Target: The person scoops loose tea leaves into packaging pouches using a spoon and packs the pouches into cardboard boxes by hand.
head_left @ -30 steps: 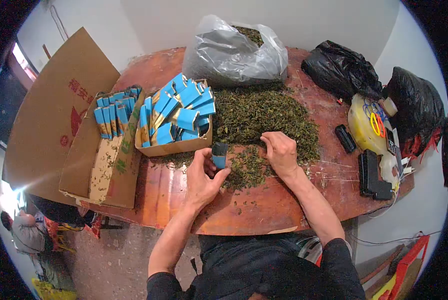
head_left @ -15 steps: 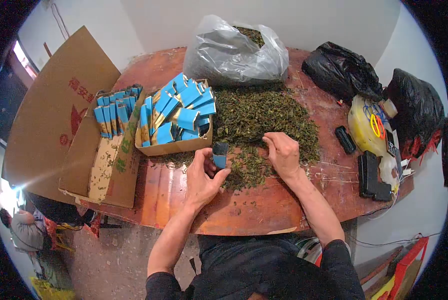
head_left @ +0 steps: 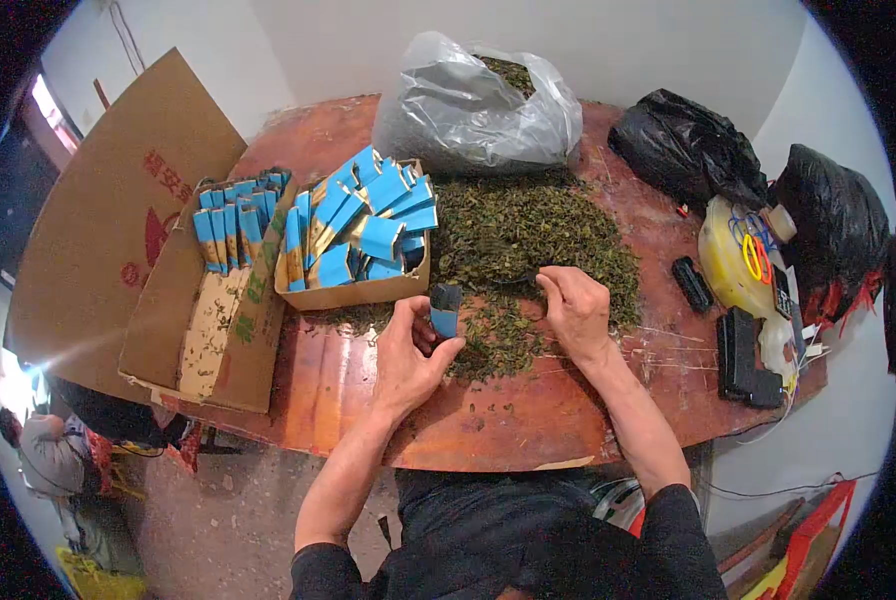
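My left hand [head_left: 408,355] pinches a small blue packet [head_left: 445,312] upright between thumb and fingers, its dark open mouth facing up. To its right, my right hand [head_left: 576,308] is closed in a pinch at the near edge of a heap of dried green tea leaves [head_left: 528,225]. A dark, spoon-like tool [head_left: 514,281] reaches left from those fingertips into the leaves; its far end is partly hidden. Loose leaves lie between both hands. Left of the heap, a shallow cardboard box [head_left: 358,292] holds many blue and gold packets [head_left: 380,238].
A large carton [head_left: 248,355] at the left contains rows of packets. Behind the heap sits a clear plastic bag [head_left: 478,115] of leaves. Black bags [head_left: 688,145], a yellow container [head_left: 723,245] and a black device [head_left: 738,355] occupy the right side. A person [head_left: 53,455] is at far left.
The right hand has shifted slightly right, with the dark tool at the heap's edge. The left hand still holds the packet upright; the whole view has moved a little.
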`<action>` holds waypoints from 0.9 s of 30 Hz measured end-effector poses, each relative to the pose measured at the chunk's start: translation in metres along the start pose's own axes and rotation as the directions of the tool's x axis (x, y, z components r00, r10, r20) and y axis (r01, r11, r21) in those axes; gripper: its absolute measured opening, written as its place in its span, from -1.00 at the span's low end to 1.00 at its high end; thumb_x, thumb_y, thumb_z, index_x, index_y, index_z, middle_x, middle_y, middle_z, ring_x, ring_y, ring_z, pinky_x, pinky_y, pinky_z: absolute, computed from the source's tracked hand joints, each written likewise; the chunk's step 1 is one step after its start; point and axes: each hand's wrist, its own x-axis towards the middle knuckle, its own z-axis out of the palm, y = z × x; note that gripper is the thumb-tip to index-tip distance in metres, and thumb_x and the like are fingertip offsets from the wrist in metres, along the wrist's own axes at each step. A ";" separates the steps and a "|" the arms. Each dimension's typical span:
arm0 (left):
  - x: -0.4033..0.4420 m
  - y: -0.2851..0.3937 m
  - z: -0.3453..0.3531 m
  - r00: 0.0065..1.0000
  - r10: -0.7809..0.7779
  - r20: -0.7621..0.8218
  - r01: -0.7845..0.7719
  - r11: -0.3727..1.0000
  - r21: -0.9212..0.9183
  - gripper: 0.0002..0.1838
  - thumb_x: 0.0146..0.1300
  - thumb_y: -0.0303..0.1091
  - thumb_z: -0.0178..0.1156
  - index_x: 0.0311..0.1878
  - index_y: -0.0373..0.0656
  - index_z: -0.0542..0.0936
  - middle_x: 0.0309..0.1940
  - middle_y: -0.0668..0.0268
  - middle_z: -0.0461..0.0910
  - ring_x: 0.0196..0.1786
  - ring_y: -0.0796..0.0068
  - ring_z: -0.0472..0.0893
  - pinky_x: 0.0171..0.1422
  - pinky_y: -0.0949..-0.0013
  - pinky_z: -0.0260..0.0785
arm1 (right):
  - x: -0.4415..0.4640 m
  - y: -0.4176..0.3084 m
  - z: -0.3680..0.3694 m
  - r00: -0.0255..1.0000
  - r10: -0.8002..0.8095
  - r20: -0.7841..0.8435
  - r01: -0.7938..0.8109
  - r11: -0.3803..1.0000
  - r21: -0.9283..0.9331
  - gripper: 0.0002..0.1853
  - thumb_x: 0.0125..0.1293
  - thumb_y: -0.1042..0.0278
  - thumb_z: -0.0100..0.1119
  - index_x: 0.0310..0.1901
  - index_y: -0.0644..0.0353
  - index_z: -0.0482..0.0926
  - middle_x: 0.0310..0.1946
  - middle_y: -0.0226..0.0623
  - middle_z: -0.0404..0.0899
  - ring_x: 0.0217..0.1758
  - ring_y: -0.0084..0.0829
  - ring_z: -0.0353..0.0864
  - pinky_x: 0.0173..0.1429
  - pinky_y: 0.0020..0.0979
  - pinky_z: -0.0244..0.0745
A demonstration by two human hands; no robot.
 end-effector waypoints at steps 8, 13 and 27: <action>0.000 -0.004 0.001 1.000 0.010 -0.006 -0.010 1.000 0.025 -0.39 0.14 -0.31 0.61 0.18 -0.23 0.52 -0.33 0.26 0.61 -0.29 0.40 0.64 -0.13 0.31 0.54 | 0.008 -0.006 -0.010 1.000 -0.014 -0.008 0.014 1.000 0.011 -0.92 0.33 0.56 0.43 -0.18 0.27 0.72 -0.28 -0.16 0.79 -0.25 -0.16 0.82 -0.18 -0.23 0.71; 0.000 0.001 0.001 1.000 0.024 -0.011 -0.024 0.999 0.031 -0.40 0.13 -0.31 0.61 0.19 -0.20 0.53 -0.30 0.27 0.62 -0.27 0.40 0.64 -0.12 0.30 0.53 | 0.015 -0.015 -0.019 1.000 -0.024 -0.013 0.024 0.999 0.024 -0.93 0.33 0.57 0.43 -0.19 0.27 0.72 -0.28 -0.15 0.79 -0.26 -0.16 0.82 -0.19 -0.25 0.71; -0.001 0.002 0.007 0.996 0.081 -0.029 -0.081 0.997 0.003 -0.40 0.16 -0.36 0.58 0.23 -0.20 0.54 -0.23 0.29 0.61 -0.24 0.42 0.59 -0.10 0.30 0.53 | 0.047 -0.058 -0.058 0.994 -0.103 -0.027 0.105 0.990 0.092 -0.91 0.31 0.60 0.46 -0.19 0.27 0.75 -0.34 -0.16 0.78 -0.39 -0.28 0.77 -0.30 -0.36 0.59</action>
